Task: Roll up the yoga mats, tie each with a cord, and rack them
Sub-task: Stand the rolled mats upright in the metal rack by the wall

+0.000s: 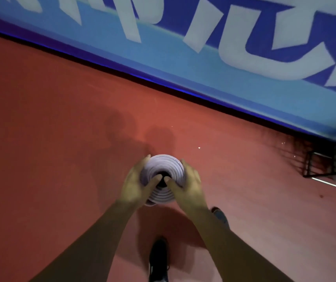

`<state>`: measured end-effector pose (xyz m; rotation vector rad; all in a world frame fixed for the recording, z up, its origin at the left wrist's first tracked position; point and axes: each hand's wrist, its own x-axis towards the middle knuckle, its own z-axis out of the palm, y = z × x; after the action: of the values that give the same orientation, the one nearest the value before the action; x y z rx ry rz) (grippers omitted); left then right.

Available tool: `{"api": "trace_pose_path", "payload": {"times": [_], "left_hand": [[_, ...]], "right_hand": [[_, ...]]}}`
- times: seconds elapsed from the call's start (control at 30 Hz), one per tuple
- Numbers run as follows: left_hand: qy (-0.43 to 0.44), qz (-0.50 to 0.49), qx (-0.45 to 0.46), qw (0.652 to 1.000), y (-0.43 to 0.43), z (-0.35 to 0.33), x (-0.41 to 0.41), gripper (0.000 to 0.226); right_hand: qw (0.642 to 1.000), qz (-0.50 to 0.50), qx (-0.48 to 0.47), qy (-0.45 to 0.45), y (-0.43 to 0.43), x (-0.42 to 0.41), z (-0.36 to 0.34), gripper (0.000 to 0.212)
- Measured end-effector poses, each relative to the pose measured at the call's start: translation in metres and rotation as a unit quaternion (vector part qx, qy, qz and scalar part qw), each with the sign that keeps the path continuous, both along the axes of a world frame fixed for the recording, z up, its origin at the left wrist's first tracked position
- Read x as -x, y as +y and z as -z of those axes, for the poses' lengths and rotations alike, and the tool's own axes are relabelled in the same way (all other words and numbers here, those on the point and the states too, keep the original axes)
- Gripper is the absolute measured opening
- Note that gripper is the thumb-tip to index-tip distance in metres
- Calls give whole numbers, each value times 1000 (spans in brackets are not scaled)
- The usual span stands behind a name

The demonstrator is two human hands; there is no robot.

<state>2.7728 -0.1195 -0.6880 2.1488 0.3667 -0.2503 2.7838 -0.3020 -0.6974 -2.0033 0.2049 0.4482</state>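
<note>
Red flooring [61, 119] runs under the lilac rolled mat [163, 162], upright just ahead of a black shoe [158, 259] with its spiral end facing up; left hand [138, 186] and right hand [187, 184] clasp its sides, fingers curled round the coils, thumbs hooked at the hollow core. No cord shows round it, so I judge a slackened grip could let the coils spring loose or telescope, and the black rack [326, 165] is well apart, rightward

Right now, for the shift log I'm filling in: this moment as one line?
rolled mat: upright, end-on | left hand: grips its side, thumb at core | right hand: same | cord: none seen | metal frame: far right, apart
</note>
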Motion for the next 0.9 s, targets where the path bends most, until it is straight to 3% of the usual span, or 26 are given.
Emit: {"api": "trace_pose_path", "payload": {"times": [0.07, 0.13, 0.23, 0.37, 0.53, 0.7, 0.9], "left_hand": [[-20, 12, 66, 998, 1, 11, 1, 84], [-36, 26, 130, 991, -7, 14, -2, 73], [-69, 53, 134, 987, -17, 14, -9, 58], [-121, 153, 70, 978, -36, -7, -15, 47], [-154, 266, 71, 949, -99, -70, -26, 44], [-182, 356, 113, 909, -202, -155, -34, 43], [-194, 450, 130, 862, -348, -247, -34, 44]], "right_hand": [[996, 60, -63, 7, 7, 9, 9, 84], [979, 130, -156, 8, 15, 15, 17, 72], [954, 206, -218, -9, 22, 18, 14, 51], [937, 272, -209, -58, 3, 33, -10, 39], [921, 332, -162, -125, -56, 50, -71, 55], [890, 392, -123, -200, -149, 60, -160, 46], [854, 438, -77, -269, -275, 87, -261, 50]]}}
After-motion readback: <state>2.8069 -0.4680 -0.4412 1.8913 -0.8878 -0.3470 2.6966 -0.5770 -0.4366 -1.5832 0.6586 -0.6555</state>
